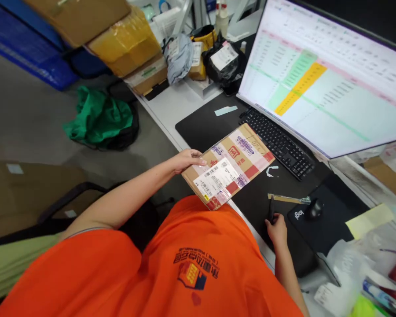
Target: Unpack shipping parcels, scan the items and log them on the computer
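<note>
Left hand [187,160] grasps the flat cardboard parcel [230,166] by its edge, over the near side of the surface [165,105]; right hand [277,230] grips a slim black tool [272,208] — type unclear. Advisable: brace the parcel flat — left hand clear of the tool.

My one camera sits on my head and looks forward and down, so my orange shirt [224,233] is closest and fills the bottom. It is near enough to see my left hand [188,161] and my right hand [278,230] both at once. The view is tipped, so the desk [160,102] runs on a slant, with the big screen [317,88] up at the right and the floor [29,119] at the left.
</note>
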### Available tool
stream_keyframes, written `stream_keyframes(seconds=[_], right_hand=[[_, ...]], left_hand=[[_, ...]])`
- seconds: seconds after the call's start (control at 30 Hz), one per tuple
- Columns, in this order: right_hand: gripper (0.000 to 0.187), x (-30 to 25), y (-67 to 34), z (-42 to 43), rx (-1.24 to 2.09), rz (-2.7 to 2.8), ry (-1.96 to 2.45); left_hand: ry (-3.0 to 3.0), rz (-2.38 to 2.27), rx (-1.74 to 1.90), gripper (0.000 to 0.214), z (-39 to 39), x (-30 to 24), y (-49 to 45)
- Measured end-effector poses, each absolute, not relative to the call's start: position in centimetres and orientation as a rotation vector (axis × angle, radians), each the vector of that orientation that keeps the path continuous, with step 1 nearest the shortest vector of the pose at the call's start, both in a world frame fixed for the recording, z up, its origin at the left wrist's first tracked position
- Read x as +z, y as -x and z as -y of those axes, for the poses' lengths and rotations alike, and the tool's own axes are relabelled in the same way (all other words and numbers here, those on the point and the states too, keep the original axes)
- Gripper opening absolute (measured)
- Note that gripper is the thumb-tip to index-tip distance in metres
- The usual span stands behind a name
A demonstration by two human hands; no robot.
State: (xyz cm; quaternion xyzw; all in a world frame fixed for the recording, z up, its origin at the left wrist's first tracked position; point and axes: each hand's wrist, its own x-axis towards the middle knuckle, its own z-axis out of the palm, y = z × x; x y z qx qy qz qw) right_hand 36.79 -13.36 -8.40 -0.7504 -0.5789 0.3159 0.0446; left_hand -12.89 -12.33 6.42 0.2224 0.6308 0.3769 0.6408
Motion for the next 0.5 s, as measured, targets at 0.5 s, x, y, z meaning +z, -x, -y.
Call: stream_keyframes(seconds=[0.5], right_hand=[[0.038, -6.7, -36.4, 12.7, 0.941, 1.936, 2.284]], left_hand=[[-0.803, -1.298, 0.704, 0.044, 9.7, 6.9, 11.6]])
